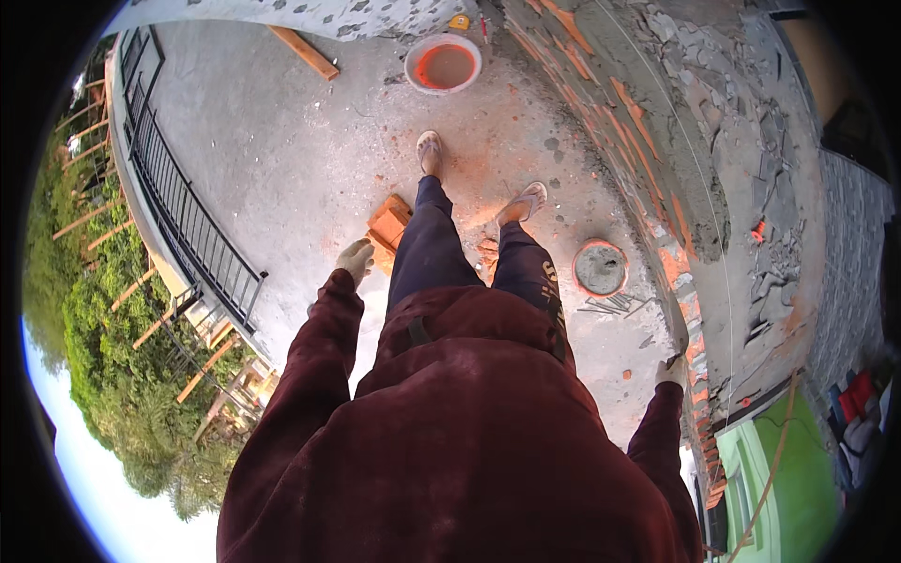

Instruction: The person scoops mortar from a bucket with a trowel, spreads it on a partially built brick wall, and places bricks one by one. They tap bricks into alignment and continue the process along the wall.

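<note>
My left hand [355,261], pale and dusty, hangs beside my left leg with its fingers loosely bent and nothing visible in them. It appears just left of a small stack of orange bricks [388,223] on the floor. My right hand [671,370] is down at my right side, close to the edge of a low brick wall [693,352]. Its fingers are small and dark in the view, so I cannot make out whether they hold anything. Right of my legs stands a round bucket of grey mortar [601,268], with several thin metal pieces [615,304] lying beside it.
Ahead on the concrete floor [282,141] sits a pale tub with an orange inside [445,66], near a yellow tape measure [459,22]. A wooden plank [305,53] lies farther left. A black railing [183,192] borders the left side. Mortar covers the right-hand wall [690,141], crossed by a string.
</note>
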The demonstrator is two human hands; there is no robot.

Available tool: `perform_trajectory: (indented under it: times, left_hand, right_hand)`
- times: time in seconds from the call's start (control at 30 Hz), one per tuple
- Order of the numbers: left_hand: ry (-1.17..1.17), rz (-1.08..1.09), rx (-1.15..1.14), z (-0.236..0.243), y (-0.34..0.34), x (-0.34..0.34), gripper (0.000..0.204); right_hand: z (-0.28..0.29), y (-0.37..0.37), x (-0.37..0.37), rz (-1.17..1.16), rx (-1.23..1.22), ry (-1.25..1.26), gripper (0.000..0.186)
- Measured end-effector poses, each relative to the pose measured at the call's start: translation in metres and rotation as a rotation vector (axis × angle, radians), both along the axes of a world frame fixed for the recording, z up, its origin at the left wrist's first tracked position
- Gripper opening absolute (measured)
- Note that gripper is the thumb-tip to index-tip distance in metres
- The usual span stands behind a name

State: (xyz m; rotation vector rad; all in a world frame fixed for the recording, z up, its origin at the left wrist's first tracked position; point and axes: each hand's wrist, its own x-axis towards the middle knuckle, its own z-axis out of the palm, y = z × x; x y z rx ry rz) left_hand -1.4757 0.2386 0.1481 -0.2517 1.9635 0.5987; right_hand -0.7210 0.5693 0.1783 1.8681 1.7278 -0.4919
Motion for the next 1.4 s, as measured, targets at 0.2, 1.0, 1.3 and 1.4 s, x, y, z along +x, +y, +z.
perform_trajectory:
  times: [0.2,1.0,1.3,1.4]
  left_hand:
    - [-0.077,-0.184,-0.329,-0.041,-0.167,0.107,0.074]
    - [0.216,0.42,-0.736,-0.404,-0.195,-0.006,0.145]
    - [-0.266,1.341,1.025,-0.278,-0.212,0.052,0.082]
    - [-0.558,1.437,1.307,-0.162,-0.117,0.055,0.086]
  right_hand:
    - [-0.083,0.005,-0.076,0.132,-0.3,-0.097,0.04]
    - [-0.104,0.026,-0.133,0.556,-0.398,-0.313,0.029]
    - [-0.083,-0.09,-0.562,-0.22,-0.692,0.486,0.024]
    - [-0.058,-0.108,-0.628,0.045,-0.667,0.665,0.034]
